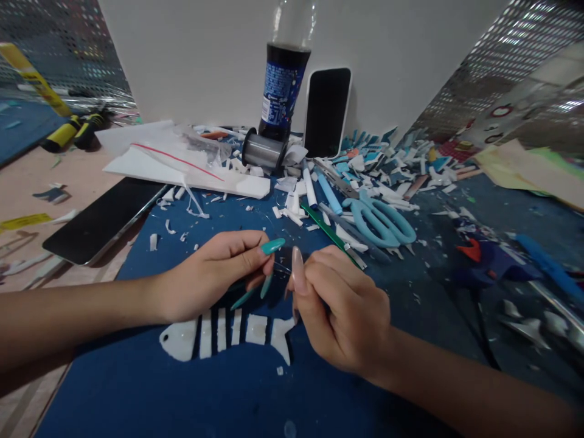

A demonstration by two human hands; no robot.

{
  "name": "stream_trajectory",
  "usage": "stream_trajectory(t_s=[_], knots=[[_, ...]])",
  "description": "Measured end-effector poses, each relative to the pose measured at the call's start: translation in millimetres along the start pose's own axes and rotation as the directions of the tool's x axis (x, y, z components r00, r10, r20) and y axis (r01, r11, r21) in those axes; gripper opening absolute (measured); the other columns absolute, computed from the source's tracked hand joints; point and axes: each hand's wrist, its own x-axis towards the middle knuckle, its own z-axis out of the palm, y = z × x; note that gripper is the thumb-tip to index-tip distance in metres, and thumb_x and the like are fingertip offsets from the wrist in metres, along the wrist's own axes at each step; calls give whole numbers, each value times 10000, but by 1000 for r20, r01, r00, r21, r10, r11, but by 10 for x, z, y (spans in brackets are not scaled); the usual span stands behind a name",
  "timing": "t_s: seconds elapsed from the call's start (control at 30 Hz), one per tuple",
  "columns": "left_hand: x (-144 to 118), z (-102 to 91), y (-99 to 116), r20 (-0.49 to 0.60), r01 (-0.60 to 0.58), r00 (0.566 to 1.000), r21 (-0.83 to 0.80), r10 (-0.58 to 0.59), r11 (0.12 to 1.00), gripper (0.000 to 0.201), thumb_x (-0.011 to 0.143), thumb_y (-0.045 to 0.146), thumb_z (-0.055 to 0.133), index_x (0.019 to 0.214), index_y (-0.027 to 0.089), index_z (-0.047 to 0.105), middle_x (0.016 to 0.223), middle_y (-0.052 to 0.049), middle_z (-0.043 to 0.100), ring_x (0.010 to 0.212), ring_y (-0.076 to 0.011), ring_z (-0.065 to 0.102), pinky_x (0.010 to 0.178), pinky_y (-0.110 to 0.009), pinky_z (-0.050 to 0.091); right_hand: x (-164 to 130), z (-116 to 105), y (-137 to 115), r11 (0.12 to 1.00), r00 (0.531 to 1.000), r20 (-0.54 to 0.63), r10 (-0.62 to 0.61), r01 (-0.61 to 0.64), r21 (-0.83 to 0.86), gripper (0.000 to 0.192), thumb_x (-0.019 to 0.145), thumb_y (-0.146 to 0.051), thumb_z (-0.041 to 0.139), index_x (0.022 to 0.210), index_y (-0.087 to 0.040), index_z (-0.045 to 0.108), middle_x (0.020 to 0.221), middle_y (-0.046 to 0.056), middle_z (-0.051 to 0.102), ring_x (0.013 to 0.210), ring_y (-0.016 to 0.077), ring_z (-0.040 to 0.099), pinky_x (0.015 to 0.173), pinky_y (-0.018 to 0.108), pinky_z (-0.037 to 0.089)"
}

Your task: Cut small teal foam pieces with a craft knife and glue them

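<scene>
My left hand (223, 267) is closed in a pinch, thumb against fingers. Facing it, my right hand (344, 304) is curled with its thumb pressed on the forefinger. A thin thread (283, 267) spans the small gap between both sets of fingertips; its ends are hidden. Just below lies a flat white fish cut into separate pieces: a head (180, 339) with an eye hole, several body strips (221, 330) and a forked tail (281, 337). They rest in a row on the blue cutting mat (191, 398).
Behind my hands lie light-blue scissors (383, 222), a green strip (326, 228), a spool (264, 152) and many white scraps. A bottle (283, 85) and an upright phone (327, 112) stand farther back. Another phone (107, 219) lies left; a purple glue gun (497, 264) lies right.
</scene>
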Motion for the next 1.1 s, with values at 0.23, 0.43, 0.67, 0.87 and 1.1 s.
stream_trajectory(t_s=[0.23,0.43,0.67,0.87,1.1], knots=[[-10,3,-4,1,-4,1000,29,4,1000,292,917,305,427,675,150,480,570,49,434,515,-48,355,488,-173,278,15,-2,-4,999,999,-31,-8,7,-37,277,852,-77,409,603,-199,397,487,-14,447,474,114,392,533,296,314],[6,3,-6,-3,-10,1000,19,10,1000,288,916,298,420,676,152,479,568,46,431,513,-54,353,488,-182,281,14,-8,-18,999,999,-27,34,-35,-34,293,854,-69,409,592,-199,395,490,-16,441,476,114,392,536,290,318],[-6,2,-9,5,-5,1000,15,5,1000,282,918,300,424,684,152,479,574,51,428,509,-47,346,479,-173,272,8,-2,2,999,1000,-17,23,-23,-30,284,845,-64,416,594,-196,397,494,-13,440,477,114,390,536,294,315],[12,9,4,-12,-5,1000,57,5,998,293,908,321,426,672,156,473,569,46,424,509,-58,349,487,-184,284,11,-1,14,999,1000,-20,-1,0,-33,291,850,-80,412,587,-200,379,484,-17,429,472,114,377,531,296,306],[-5,8,0,-24,-19,999,78,21,997,281,911,309,411,684,159,480,575,38,430,502,-62,346,463,-190,269,8,26,38,1000,1000,3,-24,24,-19,284,849,-87,426,589,-197,388,499,-17,420,478,112,344,525,291,291]])
